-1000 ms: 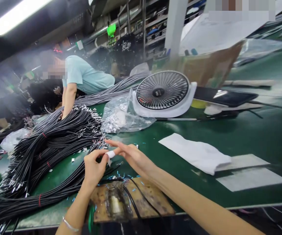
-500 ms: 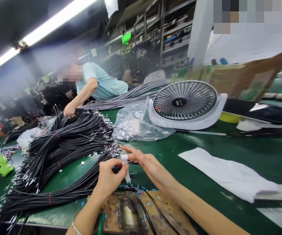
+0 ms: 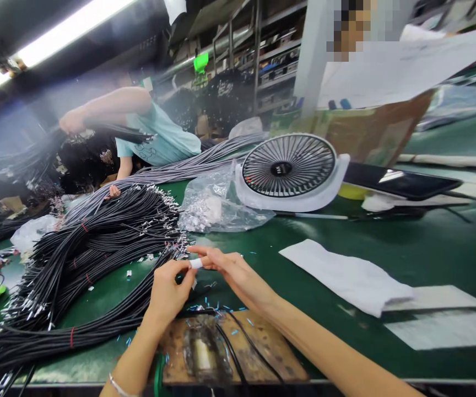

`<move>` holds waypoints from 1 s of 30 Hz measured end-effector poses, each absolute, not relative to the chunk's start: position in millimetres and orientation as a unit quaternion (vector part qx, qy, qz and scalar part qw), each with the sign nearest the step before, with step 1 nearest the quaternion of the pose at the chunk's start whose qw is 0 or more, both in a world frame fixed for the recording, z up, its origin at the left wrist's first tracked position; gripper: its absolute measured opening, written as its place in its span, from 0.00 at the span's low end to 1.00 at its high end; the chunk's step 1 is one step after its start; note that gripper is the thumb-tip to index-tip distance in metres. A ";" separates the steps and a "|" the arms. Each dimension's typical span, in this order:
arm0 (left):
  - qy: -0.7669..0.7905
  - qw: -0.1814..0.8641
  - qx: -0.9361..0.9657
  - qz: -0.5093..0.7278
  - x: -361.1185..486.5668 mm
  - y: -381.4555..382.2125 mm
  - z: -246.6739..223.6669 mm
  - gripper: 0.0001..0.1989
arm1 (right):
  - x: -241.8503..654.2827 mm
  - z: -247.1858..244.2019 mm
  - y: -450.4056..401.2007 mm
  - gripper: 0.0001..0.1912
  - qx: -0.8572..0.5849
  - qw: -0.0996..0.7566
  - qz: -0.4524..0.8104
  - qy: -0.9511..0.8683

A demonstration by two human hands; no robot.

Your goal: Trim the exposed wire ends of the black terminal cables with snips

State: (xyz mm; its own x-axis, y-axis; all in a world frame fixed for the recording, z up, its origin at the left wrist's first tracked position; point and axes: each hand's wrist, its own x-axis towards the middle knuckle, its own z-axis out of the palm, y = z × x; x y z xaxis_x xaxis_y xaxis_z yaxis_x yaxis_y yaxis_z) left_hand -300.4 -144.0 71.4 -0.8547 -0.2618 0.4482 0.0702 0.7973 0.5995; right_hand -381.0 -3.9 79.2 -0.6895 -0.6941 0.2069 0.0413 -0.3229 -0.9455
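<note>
Thumb and fingertips of my left hand point(image 3: 172, 289) pinch a strip of white tape point(image 3: 195, 263). The strip lies around a finger of my right hand point(image 3: 232, 270), whose fingers are stretched out to the left. To the left lie bundles of black cables point(image 3: 109, 242) with bare wire ends, some tied with red bands. Below my hands is a stained wooden board point(image 3: 258, 344) with a worn metal piece point(image 3: 203, 355) and black cables crossing it. Small blue bits are scattered around the board.
A fan point(image 3: 290, 165) stands behind, beside a clear plastic bag point(image 3: 221, 207). A white sleeve-like cloth point(image 3: 345, 275) lies on the right. A phone point(image 3: 403, 179) rests behind it. Across the table, a co-worker in a light blue shirt point(image 3: 166, 135) handles cables.
The tape's loose end, which hung below my finger, now lies closer around it. The co-worker has raised one arm with a cable bundle. My view has shifted slightly right.
</note>
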 end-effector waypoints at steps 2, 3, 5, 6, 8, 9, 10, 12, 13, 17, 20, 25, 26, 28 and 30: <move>-0.915 0.256 0.036 -0.311 -300.7 -143.1 73.1 0.08 | -381.3 79.6 -4.5 0.26 -0.307 0.237 -0.756 0.528; -0.917 0.252 0.027 -0.309 -300.7 -142.5 74.1 0.08 | -381.2 80.3 -4.7 0.25 -0.303 0.235 -0.758 0.528; -0.919 0.246 0.009 -0.306 -300.5 -141.1 76.1 0.07 | -380.9 82.6 -5.2 0.25 -0.291 0.234 -0.764 0.526; -0.920 0.244 0.003 -0.305 -300.3 -140.3 76.8 0.07 | -380.7 84.1 -5.3 0.25 -0.283 0.234 -0.767 0.526; -0.921 0.242 -0.003 -0.305 -299.5 -138.8 77.6 0.06 | -380.6 86.8 -5.2 0.27 -0.269 0.231 -0.770 0.530; -0.920 0.243 0.000 -0.306 -299.2 -138.2 77.7 0.06 | -380.7 88.0 -5.1 0.27 -0.266 0.228 -0.770 0.534; -0.919 0.245 0.008 -0.309 -298.9 -137.7 77.8 0.06 | -380.8 88.9 -4.9 0.28 -0.266 0.223 -0.767 0.540; -0.916 0.248 0.030 -0.314 -298.9 -137.0 78.0 0.08 | -380.9 90.3 -4.6 0.28 -0.274 0.215 -0.762 0.546; -0.915 0.246 0.040 -0.317 -299.1 -136.8 78.2 0.08 | -380.8 90.8 -4.5 0.28 -0.279 0.211 -0.760 0.547; -0.921 0.217 0.058 -0.319 -300.7 -135.8 79.0 0.08 | -380.1 92.5 -3.7 0.26 -0.283 0.208 -0.765 0.539; -0.924 0.198 0.064 -0.322 -300.8 -135.5 79.9 0.09 | -380.2 93.0 -3.3 0.26 -0.288 0.201 -0.764 0.542; -0.924 0.168 0.070 -0.336 -298.9 -135.4 84.3 0.08 | -381.1 91.5 -4.1 0.27 -0.292 0.190 -0.765 0.542; -0.923 0.165 0.072 -0.339 -298.6 -135.3 85.1 0.08 | -381.2 91.3 -4.1 0.27 -0.290 0.188 -0.765 0.543; -0.921 0.165 0.073 -0.347 -298.6 -135.1 86.2 0.08 | -381.2 91.2 -3.9 0.27 -0.289 0.184 -0.765 0.546; -0.917 0.167 0.070 -0.355 -299.3 -135.2 86.4 0.09 | -381.2 91.6 -3.4 0.27 -0.289 0.180 -0.765 0.546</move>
State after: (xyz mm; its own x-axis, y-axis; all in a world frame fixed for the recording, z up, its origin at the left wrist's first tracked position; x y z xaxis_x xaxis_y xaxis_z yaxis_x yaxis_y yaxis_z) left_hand -299.3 -135.2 86.4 -0.9342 -0.2469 0.2575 -0.0096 0.7388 0.6739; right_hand -381.2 -3.4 91.6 -0.7679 -0.5913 0.2462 -0.0404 -0.3389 -0.9400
